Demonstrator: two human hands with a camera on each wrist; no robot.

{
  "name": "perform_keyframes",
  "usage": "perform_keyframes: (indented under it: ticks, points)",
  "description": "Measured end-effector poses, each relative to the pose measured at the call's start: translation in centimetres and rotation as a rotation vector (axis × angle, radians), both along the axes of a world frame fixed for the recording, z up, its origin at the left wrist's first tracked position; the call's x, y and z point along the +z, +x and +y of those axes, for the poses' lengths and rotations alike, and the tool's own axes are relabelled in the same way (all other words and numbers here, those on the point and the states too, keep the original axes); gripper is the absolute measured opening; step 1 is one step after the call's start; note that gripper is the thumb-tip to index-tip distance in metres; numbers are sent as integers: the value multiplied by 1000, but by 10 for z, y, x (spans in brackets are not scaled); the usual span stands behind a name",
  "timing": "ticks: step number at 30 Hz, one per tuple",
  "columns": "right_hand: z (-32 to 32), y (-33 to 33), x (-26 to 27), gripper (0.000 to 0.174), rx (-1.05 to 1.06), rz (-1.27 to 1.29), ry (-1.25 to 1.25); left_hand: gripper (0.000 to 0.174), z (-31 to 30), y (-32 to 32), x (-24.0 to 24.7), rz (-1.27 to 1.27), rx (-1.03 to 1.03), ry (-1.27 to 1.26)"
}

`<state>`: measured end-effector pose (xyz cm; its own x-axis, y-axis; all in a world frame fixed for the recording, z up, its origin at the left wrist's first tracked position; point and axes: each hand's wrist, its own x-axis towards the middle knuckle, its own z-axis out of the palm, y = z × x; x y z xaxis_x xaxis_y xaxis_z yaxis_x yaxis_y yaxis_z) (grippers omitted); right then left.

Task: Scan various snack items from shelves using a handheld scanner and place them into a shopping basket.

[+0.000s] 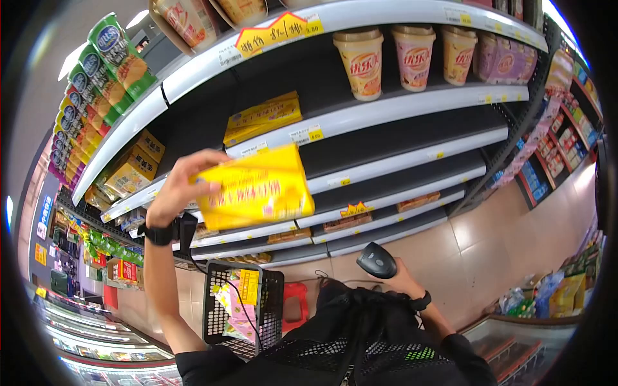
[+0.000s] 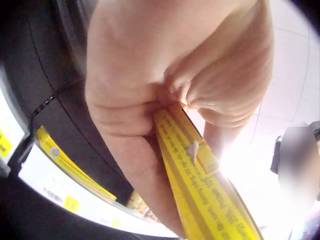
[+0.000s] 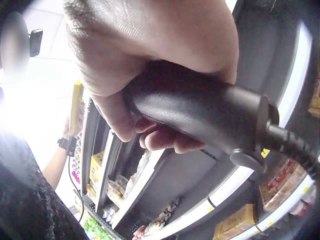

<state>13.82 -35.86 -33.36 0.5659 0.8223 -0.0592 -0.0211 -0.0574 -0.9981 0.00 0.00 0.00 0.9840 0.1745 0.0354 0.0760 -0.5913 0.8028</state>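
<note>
In the head view my left hand (image 1: 175,190) grips a flat yellow box (image 1: 257,193) by its left end, raised in front of the shelves. The left wrist view shows the narrow printed side of the box (image 2: 205,195) between thumb and fingers. Low on the right, my right hand (image 1: 404,280) holds a black handheld barcode scanner (image 1: 377,260). Its handle (image 3: 190,112) lies in the curled fingers in the right wrist view, with a cable at the end. Behind the held box, similar yellow boxes (image 1: 264,119) lie on a shelf.
Drink cups (image 1: 358,64) stand on the upper right shelf, and green chip canisters (image 1: 122,58) at the upper left. Below my left arm is a black basket (image 1: 275,302) holding pink and yellow packages (image 1: 238,302). A red stool (image 1: 295,302) is beside it.
</note>
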Motion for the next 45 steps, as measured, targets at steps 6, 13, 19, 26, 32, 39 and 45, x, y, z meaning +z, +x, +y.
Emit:
perform_keyframes:
  ticks: [6,13,19,26,32,39,45]
  points:
    - [1,10,-14,31,-25,-2,116,45,30,65,14,-109,133,-41]
    - [10,23,-9,33,-47,-11,83,48,70,99,12,-23,190,-114]
    - [21,33,-20,35,-80,-18,57,44,95,120,7,127,114,210]
    - [26,50,-10,29,-70,-40,2,110,61,136,5,327,-33,451]
    - [28,54,-11,27,-28,-52,-7,111,60,140,3,316,-84,559]
    - [27,60,-16,22,-45,-15,0,106,61,142,5,309,-76,562]
    - [28,63,-8,20,-41,-13,-36,108,59,142,7,332,-86,602]
